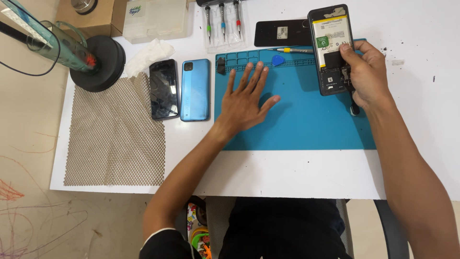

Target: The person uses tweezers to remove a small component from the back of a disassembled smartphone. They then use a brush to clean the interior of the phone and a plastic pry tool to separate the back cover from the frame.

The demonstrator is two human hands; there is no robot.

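A white table [297, 172] seen from above. At far left stands a black round base [103, 62] with a clear green-tinted tool resting on it, above a beige woven mesh mat [115, 139]. Just right of the mat, a crumpled white cloth [148, 55] lies above a black phone screen panel [164, 89], and beside that a blue phone back cover [195, 89]. Next comes a blue silicone work mat [297, 120]. The left hand [244, 103] lies flat on the work mat, palm down, fingers spread wide, holding nothing. Near its fingertips are a blue triangular pick [278, 60] and a yellow-banded screwdriver [290, 50]. At right, the right hand [366, 76] grips an opened black smartphone [330, 48] with battery and boards exposed, thumb pressing its middle, above the work mat's upper right corner.
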